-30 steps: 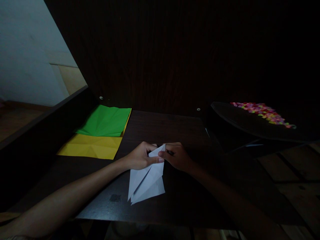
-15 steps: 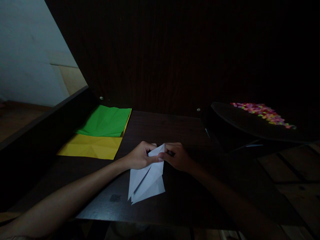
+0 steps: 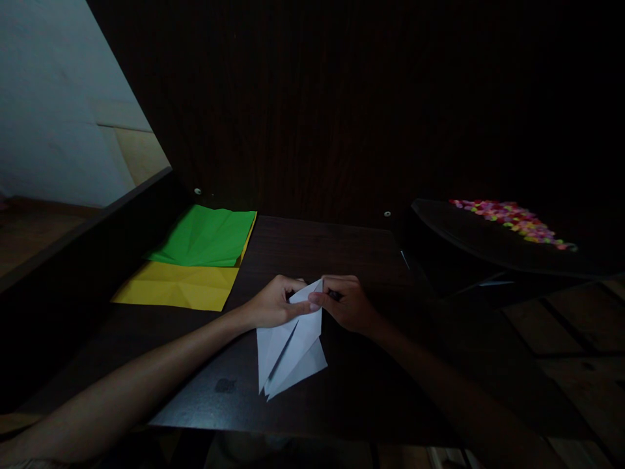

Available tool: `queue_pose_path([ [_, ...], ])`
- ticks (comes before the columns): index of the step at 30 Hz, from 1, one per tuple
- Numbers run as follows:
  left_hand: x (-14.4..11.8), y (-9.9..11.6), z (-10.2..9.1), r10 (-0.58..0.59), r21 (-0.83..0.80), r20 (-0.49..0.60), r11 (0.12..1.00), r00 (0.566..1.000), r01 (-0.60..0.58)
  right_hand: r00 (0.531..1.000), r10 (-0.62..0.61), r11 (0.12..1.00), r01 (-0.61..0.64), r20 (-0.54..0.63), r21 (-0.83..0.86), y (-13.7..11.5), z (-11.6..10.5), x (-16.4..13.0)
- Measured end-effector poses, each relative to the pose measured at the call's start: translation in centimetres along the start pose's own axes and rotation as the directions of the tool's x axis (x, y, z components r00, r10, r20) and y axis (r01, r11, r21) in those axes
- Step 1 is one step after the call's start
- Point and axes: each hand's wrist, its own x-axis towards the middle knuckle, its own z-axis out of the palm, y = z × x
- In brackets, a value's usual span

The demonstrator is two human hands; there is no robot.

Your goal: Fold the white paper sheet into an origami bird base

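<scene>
A folded sheet of white paper point(image 3: 293, 355) is held up over the dark table, its creased flaps and points hanging toward me. My left hand point(image 3: 278, 303) pinches it from the left, the thumb lying across its upper part. At the top corner my right hand point(image 3: 349, 303) grips the paper between thumb and bent fingers. Both thumb tips meet near that corner. The fingers behind the paper are partly hidden.
Creased green paper point(image 3: 209, 234) overlaps yellow paper point(image 3: 180, 286) on the left of the dark wooden table point(image 3: 312, 244). A dark panel point(image 3: 293, 117) rises behind. Small colourful pieces point(image 3: 517, 221) lie on a dark curved surface at right.
The lower points of the white paper have swung slightly to the right. Both hands keep their grip near the top corner, almost in the same place.
</scene>
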Motion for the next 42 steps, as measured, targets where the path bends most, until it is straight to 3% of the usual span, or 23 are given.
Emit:
queue_pose_path([
  [8,0.07,-0.31,0.0,0.031,0.045,-0.082,0.999,0.996,-0.028,0.999,0.035,0.999,-0.035,-0.029,0.019,0.57,-0.05,0.01],
  [14,-0.02,-0.03,-0.03,0.044,0.005,-0.14,0.999,0.989,-0.044,0.998,0.055,0.998,-0.056,0.032,0.013,0.85,-0.05,-0.03],
  [24,0.1,0.03,0.03,0.056,-0.028,-0.16,0.998,0.986,-0.061,0.998,0.07,0.997,-0.07,-0.006,0.01,0.43,0.2,-0.16],
  [30,0.04,-0.15,-0.21,0.062,-0.043,-0.193,0.997,0.979,-0.072,0.994,0.087,0.995,-0.09,0.061,0.041,0.4,-0.09,-0.09],
  [37,0.07,-0.19,-0.27,0.056,-0.015,-0.229,0.998,0.972,-0.062,0.999,0.048,0.999,-0.048,-0.017,-0.013,0.37,0.27,-0.12],
  [42,0.0,-0.22,-0.29,0.057,-0.004,-0.252,0.998,0.966,-0.06,0.998,0.066,0.998,-0.066,0.001,-0.012,0.54,0.27,-0.13],
])
